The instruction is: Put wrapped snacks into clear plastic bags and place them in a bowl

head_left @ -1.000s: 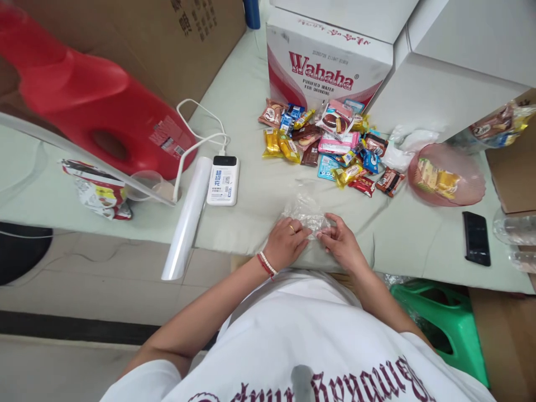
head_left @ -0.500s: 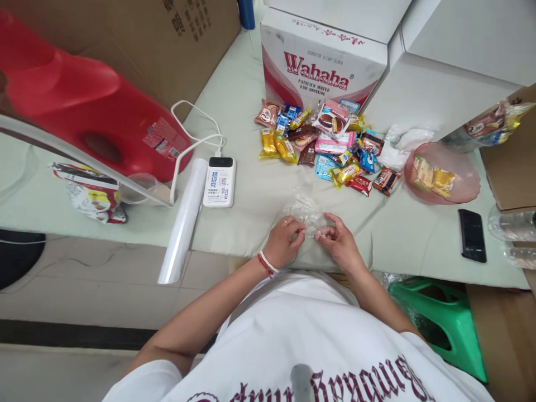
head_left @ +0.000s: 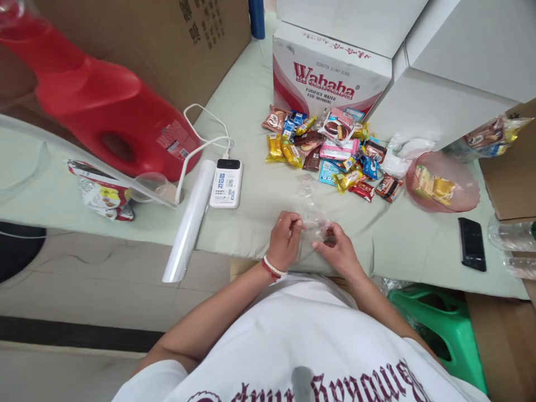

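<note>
A thin, clear plastic bag [head_left: 313,215] lies crumpled near the table's front edge, between my two hands. My left hand [head_left: 287,239] pinches its left side with thumb and fingers closed. On the other side my right hand [head_left: 337,247] touches the bag, fingers curled behind it and the thumb held apart, so its grip is loose or absent. Beyond the bag sits a pile of small wrapped snacks [head_left: 312,159] in yellow, blue, red, brown and pink.
To the left lie a white power bank [head_left: 226,184] with its cable, a clear plastic roll [head_left: 188,223] and a red jug [head_left: 113,123]. Rightward are a pink bowl [head_left: 464,192] holding snacks, a phone [head_left: 473,244] and plastic bottles [head_left: 513,237]. A Wahaha box [head_left: 330,72] stands behind.
The bag's near part has been drawn narrower between my hands. My right thumb has come away from its earlier pinch. The whole view has shifted slightly.
</note>
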### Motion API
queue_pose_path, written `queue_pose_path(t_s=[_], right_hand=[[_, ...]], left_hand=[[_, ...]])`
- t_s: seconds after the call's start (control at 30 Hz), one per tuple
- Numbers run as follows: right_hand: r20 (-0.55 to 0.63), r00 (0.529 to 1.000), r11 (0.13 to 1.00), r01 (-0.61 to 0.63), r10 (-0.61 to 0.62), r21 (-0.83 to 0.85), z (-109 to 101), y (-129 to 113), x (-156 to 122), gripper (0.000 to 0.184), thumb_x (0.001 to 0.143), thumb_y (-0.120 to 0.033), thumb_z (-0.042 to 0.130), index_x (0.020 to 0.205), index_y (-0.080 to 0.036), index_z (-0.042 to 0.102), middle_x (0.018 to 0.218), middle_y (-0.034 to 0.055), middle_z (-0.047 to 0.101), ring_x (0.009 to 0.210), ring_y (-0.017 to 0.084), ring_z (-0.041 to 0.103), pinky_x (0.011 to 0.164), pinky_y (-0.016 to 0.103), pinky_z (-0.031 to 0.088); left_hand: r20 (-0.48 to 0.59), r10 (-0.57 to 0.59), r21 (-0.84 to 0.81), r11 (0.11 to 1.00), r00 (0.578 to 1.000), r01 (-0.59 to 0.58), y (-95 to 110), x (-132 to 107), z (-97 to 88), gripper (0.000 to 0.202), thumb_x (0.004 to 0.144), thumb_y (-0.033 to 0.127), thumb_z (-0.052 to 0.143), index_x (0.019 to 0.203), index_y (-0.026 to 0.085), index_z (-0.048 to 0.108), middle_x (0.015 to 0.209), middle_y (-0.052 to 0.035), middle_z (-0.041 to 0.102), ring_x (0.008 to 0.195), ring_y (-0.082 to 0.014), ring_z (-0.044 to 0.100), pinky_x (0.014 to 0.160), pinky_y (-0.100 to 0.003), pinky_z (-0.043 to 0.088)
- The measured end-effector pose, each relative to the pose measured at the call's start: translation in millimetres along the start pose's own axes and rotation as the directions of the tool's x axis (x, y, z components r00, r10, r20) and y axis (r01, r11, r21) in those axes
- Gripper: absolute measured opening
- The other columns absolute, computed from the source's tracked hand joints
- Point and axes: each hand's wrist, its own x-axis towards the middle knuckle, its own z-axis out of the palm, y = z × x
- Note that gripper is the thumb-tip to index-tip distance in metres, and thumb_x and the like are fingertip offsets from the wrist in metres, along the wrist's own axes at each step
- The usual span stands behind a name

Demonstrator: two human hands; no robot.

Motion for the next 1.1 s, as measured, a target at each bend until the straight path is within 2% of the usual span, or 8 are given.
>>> queue_pose_path(t_s=[0.23,0.43,0.53,0.63,0.73,0.8,0.9,1.1], right_hand=[[-0.202,0.964,0.983,0.180,-0.173,0.021,-7,-14,9,0.013,0.085,-0.036,0.068,0.087,-0.024,0.063,0.110,0.0068,0.063,0.108,0.023,0.060,0.088,0.035,0.053],[-0.144,0.990,0.963,0.038,0.001,0.266,-41,-47,15,0.025,0.081,-0.042,0.073,0.091,-0.025,0.057,0.076,-0.0022,0.063,0.065,0.015,0.061,0.061,0.029,0.056],[0.067,0.994,0.971,-0.101,0.089,0.215,-67,-63,16,0.029,0.075,-0.042,0.079,0.087,-0.023,0.060,0.063,-0.0050,0.057,0.046,0.010,0.049,0.039,0.021,0.039],[0.293,0.933,0.932,-0.280,0.208,0.230,-93,-74,24,0.031,0.070,-0.039,0.084,0.083,-0.020,0.063,0.056,-0.0075,0.049,0.037,0.004,0.031,0.032,0.017,0.019],[0.228,0.961,0.880,-0.240,0.156,0.411,-105,-77,40,0.034,0.066,-0.039,0.088,0.088,-0.022,0.067,0.061,-0.0060,0.051,0.041,0.005,0.037,0.034,0.017,0.030],[-0.008,0.998,0.849,-0.053,0.067,0.526,-100,-73,48,0.039,0.069,-0.047,0.087,0.093,-0.024,0.068,0.076,-0.0009,0.062,0.058,0.011,0.057,0.050,0.022,0.051],[-0.281,0.960,0.838,0.154,-0.001,0.523,-73,-58,43,0.048,0.080,-0.069,0.072,0.097,-0.025,0.067,0.098,0.0052,0.069,0.093,0.019,0.069,0.085,0.036,0.061],[-0.250,0.966,0.947,0.022,0.062,0.319,-8,-27,15,0.046,0.084,-0.066,0.066,0.102,-0.023,0.069,0.116,0.0089,0.069,0.111,0.024,0.064,0.098,0.042,0.055]], left_hand=[[-0.158,0.030,0.224,0.975,0.987,0.006,15,9,-9.6,0.025,0.106,0.042,0.039,0.102,0.023,0.055,0.075,0.0015,0.058,0.065,-0.0144,0.055,0.067,-0.028,0.042],[0.286,-0.059,0.346,0.937,0.956,-0.046,21,26,-40.8,0.024,0.086,0.046,0.070,0.095,0.024,0.069,0.067,0.0033,0.058,0.060,-0.0145,0.053,0.059,-0.026,0.039],[0.279,-0.068,0.447,0.892,0.958,-0.067,23,38,-59.1,0.012,0.080,0.035,0.073,0.080,0.023,0.073,0.078,-0.0022,0.064,0.071,-0.0182,0.059,0.067,-0.030,0.045],[0.263,-0.054,0.188,0.982,0.963,0.004,33,48,-74.9,0.016,0.079,0.037,0.075,0.077,0.021,0.072,0.088,-0.0056,0.067,0.086,-0.0220,0.065,0.082,-0.037,0.053],[0.371,-0.181,-0.287,0.910,0.911,0.298,48,51,-75.6,0.032,0.077,0.048,0.080,0.078,0.020,0.065,0.090,-0.0065,0.070,0.087,-0.0235,0.071,0.085,-0.044,0.059],[0.414,-0.295,-0.458,0.749,0.861,0.478,53,48,-65.0,0.038,0.075,0.049,0.082,0.079,0.020,0.058,0.085,-0.0039,0.070,0.081,-0.0216,0.073,0.083,-0.046,0.062],[0.266,-0.420,-0.571,0.657,0.868,0.493,52,41,-39.4,0.044,0.071,0.043,0.086,0.076,0.020,0.049,0.078,0.0029,0.066,0.077,-0.0152,0.073,0.086,-0.041,0.063],[0.174,-0.432,-0.553,0.701,0.885,0.451,46,23,0.2,0.041,0.076,0.046,0.080,0.080,0.021,0.049,0.081,0.0043,0.066,0.081,-0.0148,0.074,0.079,-0.031,0.064]])
